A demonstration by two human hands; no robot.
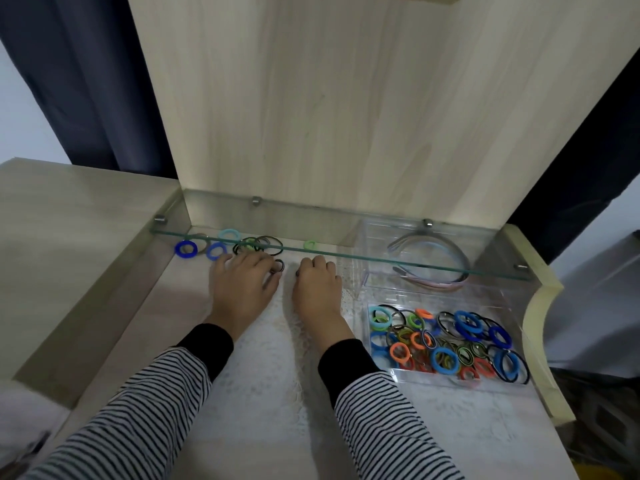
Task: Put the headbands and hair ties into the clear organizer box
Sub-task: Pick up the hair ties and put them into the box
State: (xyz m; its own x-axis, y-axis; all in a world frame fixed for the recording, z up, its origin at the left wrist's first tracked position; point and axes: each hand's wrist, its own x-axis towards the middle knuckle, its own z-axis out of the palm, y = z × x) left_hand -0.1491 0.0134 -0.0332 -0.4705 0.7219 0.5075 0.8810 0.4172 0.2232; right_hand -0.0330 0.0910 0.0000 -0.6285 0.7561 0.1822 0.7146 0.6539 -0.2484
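The clear organizer box (446, 341) sits right on the tabletop (249, 393), headbands (433, 268) in back, many hair ties (446, 344) in front. Loose ties (256, 244) lie under the glass shelf (346, 252). Left hand (242, 285) pinches a dark tie (278, 265); right hand (317, 284) rests curled, holding nothing visible. Knuckles may knock the glass, and small rings could slip away.

Sleeves (145, 410): black-and-white stripes with solid black cuffs (207, 344). Counter (62, 216): pale wood grain. Curtain (79, 81): dark navy. Organizer box (519, 344): clear; its hair ties (446, 344) are blue, orange, green, teal and black. Headbands (433, 275), at 12 o'clock from those ties: grey and pale pink. Loose ties (214, 250) under the glass shelf (346, 254): royal blue, light blue, green, black.
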